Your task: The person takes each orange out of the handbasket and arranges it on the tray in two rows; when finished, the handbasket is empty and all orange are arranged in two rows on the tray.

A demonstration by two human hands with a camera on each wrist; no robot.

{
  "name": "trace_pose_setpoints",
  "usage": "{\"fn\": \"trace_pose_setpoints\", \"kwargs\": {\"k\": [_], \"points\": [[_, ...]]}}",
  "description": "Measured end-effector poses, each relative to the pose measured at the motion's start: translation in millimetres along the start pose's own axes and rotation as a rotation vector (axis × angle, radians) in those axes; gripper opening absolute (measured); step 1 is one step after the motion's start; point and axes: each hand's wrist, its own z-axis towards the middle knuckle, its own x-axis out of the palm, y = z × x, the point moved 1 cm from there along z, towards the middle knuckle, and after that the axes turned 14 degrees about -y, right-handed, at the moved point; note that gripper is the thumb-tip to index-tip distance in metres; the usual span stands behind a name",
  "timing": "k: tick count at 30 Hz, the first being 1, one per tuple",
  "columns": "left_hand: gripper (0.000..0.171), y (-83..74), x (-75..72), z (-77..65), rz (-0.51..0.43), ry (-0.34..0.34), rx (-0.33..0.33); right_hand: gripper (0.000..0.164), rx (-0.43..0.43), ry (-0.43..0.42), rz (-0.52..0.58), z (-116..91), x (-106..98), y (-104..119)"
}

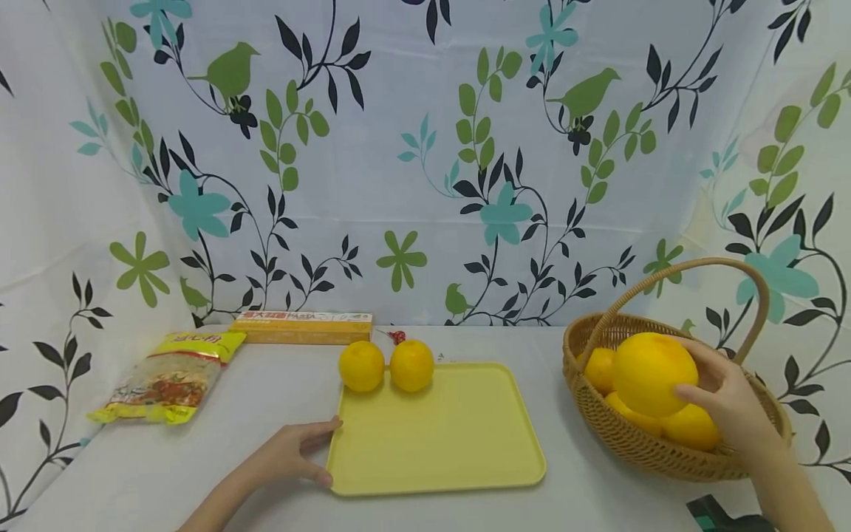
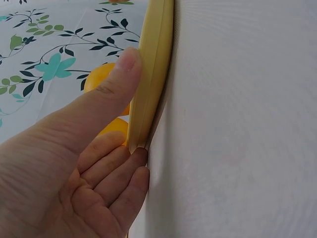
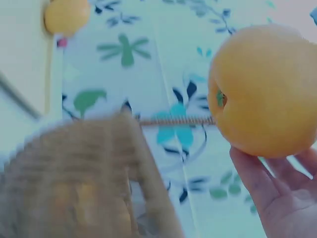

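Above the wicker basket [image 1: 625, 443] on the right, my right hand [image 1: 734, 395] grips a large yellow-orange orange [image 1: 654, 374]. The right wrist view shows that orange [image 3: 267, 91] held on the fingers, a small green stem spot on its side. More oranges [image 1: 691, 427] lie in the basket below. My left hand [image 1: 292, 452] rests against the left edge of a yellow tray [image 1: 439, 436]. Seen from the left wrist, its thumb and fingertips touch the tray's side [image 2: 152, 74]. Two oranges [image 1: 412, 366] sit side by side at the tray's far left corner.
The basket's tall handle [image 1: 705, 262] arches over its opening. At the back left lie a yellow bag of dry food [image 1: 173, 377] and a long pasta box [image 1: 302, 329]. A small red item [image 1: 397, 337] is behind the oranges. Patterned cloth hangs behind the white table.
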Motion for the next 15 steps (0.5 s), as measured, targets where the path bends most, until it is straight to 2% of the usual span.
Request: {"fn": "trace_pose_setpoints", "kwargs": {"k": [7,12,15], "points": [[0.086,2.3,0.6,0.1,0.011,-0.006,-0.015,0.051,-0.081,0.035,0.099,2.2,55.5,6.3],[0.086,1.2,0.9,0.4,0.011,-0.007,-0.017,0.046,-0.098,0.000,-0.024,10.5,98.2,6.8],[0.086,1.4,0.9,0.5,0.013,-0.009,-0.018,0.048,-0.061,0.005,-0.066,17.9,119.9,1.6]]}}
